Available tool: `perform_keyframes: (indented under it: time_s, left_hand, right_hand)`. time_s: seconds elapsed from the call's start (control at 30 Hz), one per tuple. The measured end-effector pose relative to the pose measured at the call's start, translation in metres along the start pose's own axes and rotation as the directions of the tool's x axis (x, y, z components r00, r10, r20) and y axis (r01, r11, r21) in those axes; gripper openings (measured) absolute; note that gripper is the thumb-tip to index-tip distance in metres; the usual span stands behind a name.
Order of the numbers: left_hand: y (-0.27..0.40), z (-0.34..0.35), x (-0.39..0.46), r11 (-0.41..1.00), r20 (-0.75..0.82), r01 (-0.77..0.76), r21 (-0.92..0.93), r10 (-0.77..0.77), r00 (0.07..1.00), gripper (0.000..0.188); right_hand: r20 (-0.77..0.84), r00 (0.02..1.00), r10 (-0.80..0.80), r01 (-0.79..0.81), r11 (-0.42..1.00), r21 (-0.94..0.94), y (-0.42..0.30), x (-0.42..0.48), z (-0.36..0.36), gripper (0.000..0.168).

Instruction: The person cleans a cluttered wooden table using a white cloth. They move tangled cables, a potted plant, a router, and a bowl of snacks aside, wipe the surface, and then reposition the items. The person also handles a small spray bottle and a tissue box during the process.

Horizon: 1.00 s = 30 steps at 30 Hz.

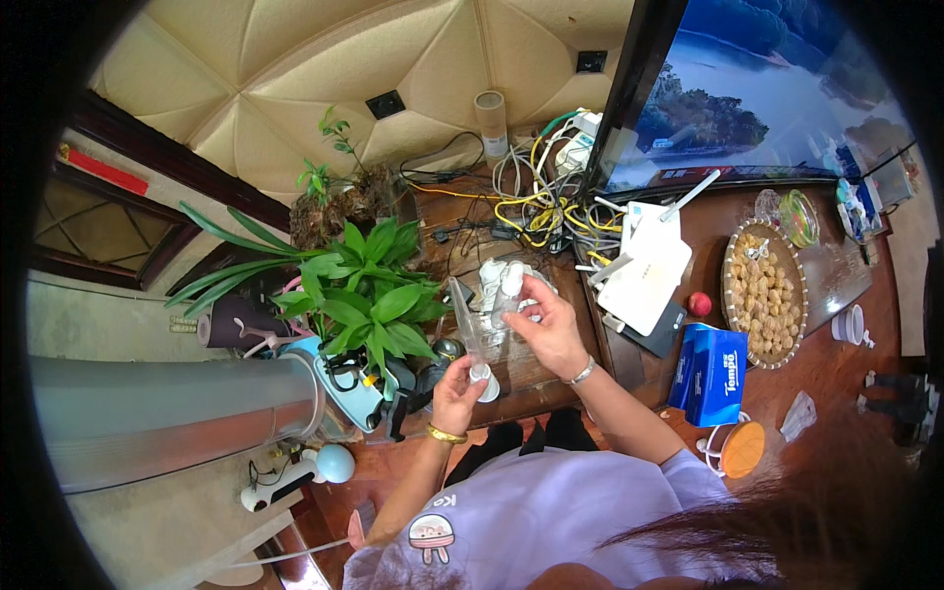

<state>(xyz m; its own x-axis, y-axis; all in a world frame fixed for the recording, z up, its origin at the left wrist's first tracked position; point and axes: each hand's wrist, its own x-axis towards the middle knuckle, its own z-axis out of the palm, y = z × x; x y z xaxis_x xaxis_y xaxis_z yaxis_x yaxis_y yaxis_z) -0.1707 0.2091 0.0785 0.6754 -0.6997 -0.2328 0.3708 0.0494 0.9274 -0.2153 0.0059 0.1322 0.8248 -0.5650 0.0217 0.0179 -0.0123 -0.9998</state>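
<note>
My left hand point(455, 394) holds a long, clear, tapered plastic tube point(466, 321) by its lower end, where a white round base or cap point(485, 385) flares out. The tube points up and away from me. In my right hand point(546, 324), to the right, is a small clear bottle point(506, 301) with a white top, pinched between thumb and fingers. Both hands are above the dark wooden table. Beyond the bottle lies a crumpled white cloth or plastic bag point(493, 280), partly hidden by it.
Left stand leafy green plants point(376, 295). Tangled cables point(542, 214) and a white router point(649, 273) sit towards the wall and right. Farther right are a blue tissue pack point(709, 375), a red apple point(699, 304), a woven basket of round brown items point(765, 295) and a large screen point(737, 96).
</note>
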Motion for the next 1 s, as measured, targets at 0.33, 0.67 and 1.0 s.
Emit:
perform_keyframes:
  time_s: [0.33,0.67,1.0]
  left_hand:
    - [-0.025,-0.024,-0.019,0.998,-0.082,0.007,0.064,-0.002,0.997,0.039]
    - [-0.057,-0.048,-0.058,0.994,-0.118,0.103,-0.036,-0.107,0.987,0.039]
    - [-0.063,-0.067,-0.063,0.977,-0.196,0.182,0.109,-0.159,0.968,0.038]
  right_hand:
    - [-0.181,0.982,-0.060,0.068,0.997,0.037,0.018,0.060,0.027,0.046]
    - [-0.521,0.742,-0.423,0.303,0.904,-0.301,0.007,0.275,0.023,0.049]
    - [-0.445,0.756,-0.481,0.255,0.841,-0.477,0.017,0.376,0.004,0.045]
